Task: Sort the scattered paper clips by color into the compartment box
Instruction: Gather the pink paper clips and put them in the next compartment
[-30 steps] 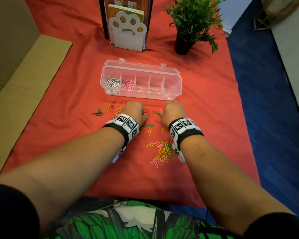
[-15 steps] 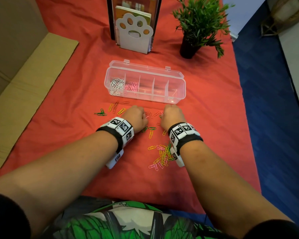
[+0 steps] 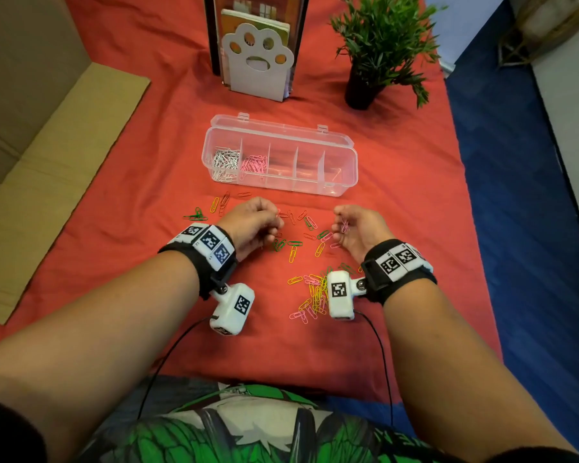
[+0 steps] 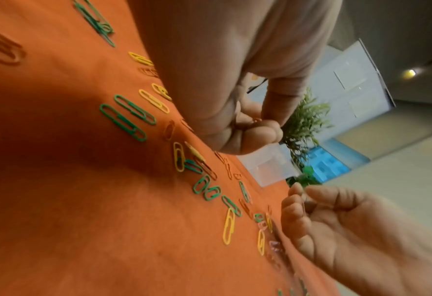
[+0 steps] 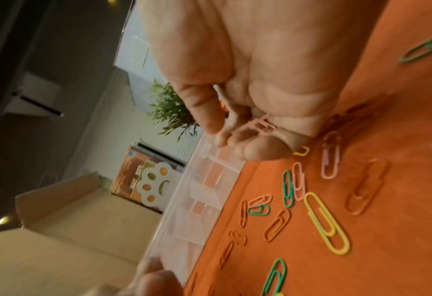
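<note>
The clear compartment box (image 3: 346, 162) lies open on the red cloth, with white clips (image 3: 226, 160) in its leftmost compartment and pink clips (image 3: 254, 163) in the one beside it. Green, yellow, pink and orange loose clips (image 3: 311, 292) lie scattered in front of it. My left hand (image 3: 264, 222) is curled just above the cloth and pinches a small orange clip (image 4: 256, 120) between thumb and fingers. My right hand (image 3: 348, 230), about a hand's width to its right, cups pink clips (image 5: 260, 125) in curled fingers.
A paw-shaped white bookend (image 3: 256, 66) with books and a potted plant (image 3: 378, 51) stand behind the box. Flat cardboard (image 3: 47, 162) covers the left side. The table's right edge (image 3: 472, 202) drops to a blue floor.
Both hands have lifted from palms-down on the cloth and rolled onto their sides with fingers curled. The right hand has moved right, and pink clips now show in it.
</note>
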### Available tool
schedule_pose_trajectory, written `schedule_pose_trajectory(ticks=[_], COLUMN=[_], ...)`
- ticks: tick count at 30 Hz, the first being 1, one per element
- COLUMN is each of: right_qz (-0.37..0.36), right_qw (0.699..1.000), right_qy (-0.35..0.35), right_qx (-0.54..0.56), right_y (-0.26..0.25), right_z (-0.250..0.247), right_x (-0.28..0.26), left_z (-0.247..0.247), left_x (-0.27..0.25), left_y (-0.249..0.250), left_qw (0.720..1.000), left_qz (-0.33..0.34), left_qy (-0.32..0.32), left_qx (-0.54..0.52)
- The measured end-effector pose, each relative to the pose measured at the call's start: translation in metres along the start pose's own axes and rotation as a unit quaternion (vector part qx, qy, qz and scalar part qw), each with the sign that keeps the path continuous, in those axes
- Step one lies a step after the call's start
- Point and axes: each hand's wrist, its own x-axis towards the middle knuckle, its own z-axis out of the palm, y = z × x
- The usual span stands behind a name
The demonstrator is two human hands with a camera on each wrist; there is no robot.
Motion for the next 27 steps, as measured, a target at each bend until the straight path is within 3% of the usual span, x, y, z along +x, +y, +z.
schedule_pose_trajectory(ticks=[2, 4, 5, 7, 9, 10, 15, 19, 22, 25, 27], right_qz=[0.024, -0.007, -0.035, -0.100, -0.151, -0.172, -0.214, -0.238, -0.250, -0.257, -0.265], right_qw=[0.999, 0.992, 0.970, 0.888, 0.821, 0.803, 0.775, 0.781, 0.733, 0.649, 0.619], right_qy=[0.015, 0.048, 0.061, 0.077, 0.083, 0.079, 0.051, 0.058, 0.065, 0.060, 0.061], right_qx=[0.016, -0.118, -0.234, -0.442, -0.544, -0.565, -0.592, -0.574, -0.630, -0.713, -0.737], right_y=[0.003, 0.009, 0.011, 0.016, 0.021, 0.025, 0.043, 0.043, 0.037, 0.037, 0.039], right_z=[-0.004, -0.009, -0.012, -0.018, -0.022, -0.024, -0.024, -0.026, -0.032, -0.030, -0.025], right_x=[-0.004, 0.000, 0.001, -0.001, -0.004, -0.005, -0.007, -0.011, -0.010, -0.014, -0.016], left_z=[0.009, 0.019, 0.025, 0.034, 0.039, 0.041, 0.042, 0.047, 0.052, 0.053, 0.051], left_x=[0.000, 0.002, 0.003, 0.006, 0.011, 0.013, 0.020, 0.023, 0.022, 0.024, 0.023], left_y=[0.002, 0.004, 0.006, 0.006, 0.003, 0.000, -0.012, -0.014, -0.010, -0.008, -0.010], left_qw=[0.999, 0.997, 0.997, 0.996, 0.989, 0.984, 0.970, 0.946, 0.889, 0.766, 0.712], left_qz=[0.008, 0.002, -0.005, -0.003, 0.025, 0.039, 0.067, 0.072, 0.103, 0.175, 0.197], left_qy=[-0.010, -0.014, -0.013, -0.001, 0.015, 0.019, 0.012, -0.025, -0.018, -0.012, -0.019], left_qx=[0.050, 0.072, 0.072, 0.092, 0.148, 0.171, 0.232, 0.314, 0.446, 0.618, 0.674])
